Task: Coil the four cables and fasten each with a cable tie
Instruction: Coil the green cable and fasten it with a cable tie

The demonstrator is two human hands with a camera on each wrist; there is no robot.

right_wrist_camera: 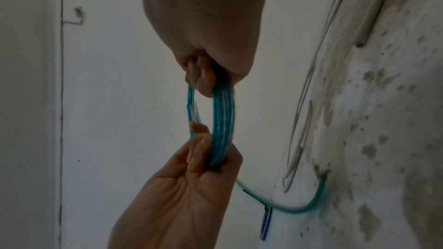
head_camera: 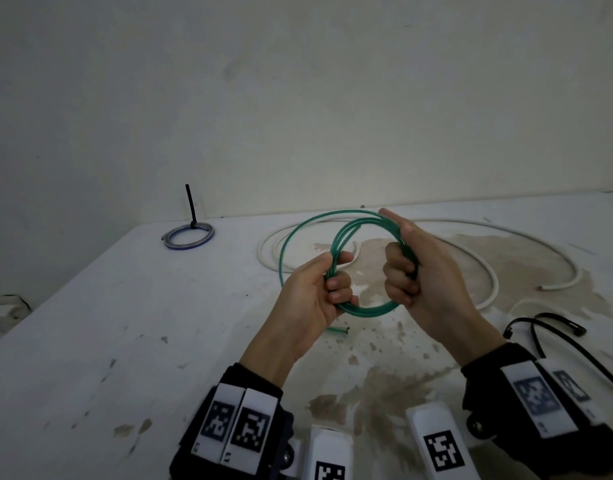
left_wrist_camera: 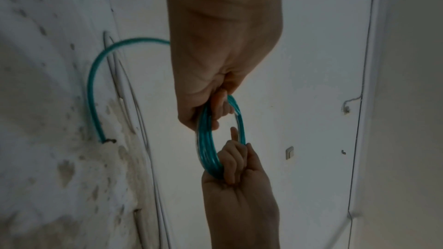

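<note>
A green cable [head_camera: 367,310] is wound into a small coil that I hold upright above the white table [head_camera: 125,306]. My left hand [head_camera: 332,282] grips the coil's left side, fingers curled round the strands. My right hand [head_camera: 405,268] grips the right side, thumb on top. One wider loop [head_camera: 282,258] swings out to the left, and its free end [head_camera: 339,330] touches the table under my left hand. The left wrist view shows my left hand [left_wrist_camera: 210,113] gripping the coil [left_wrist_camera: 206,145] and the right hand [left_wrist_camera: 235,166] below. The right wrist view shows the coil [right_wrist_camera: 223,120] between my right hand [right_wrist_camera: 206,77] and left hand [right_wrist_camera: 203,154].
A blue-grey cable [head_camera: 188,233] lies coiled at the back left, bound with a black tie whose tail stands up. A long white cable [head_camera: 488,268] sprawls loose behind my hands. Loose black cable ties [head_camera: 540,327] lie at the right. The tabletop is stained brown.
</note>
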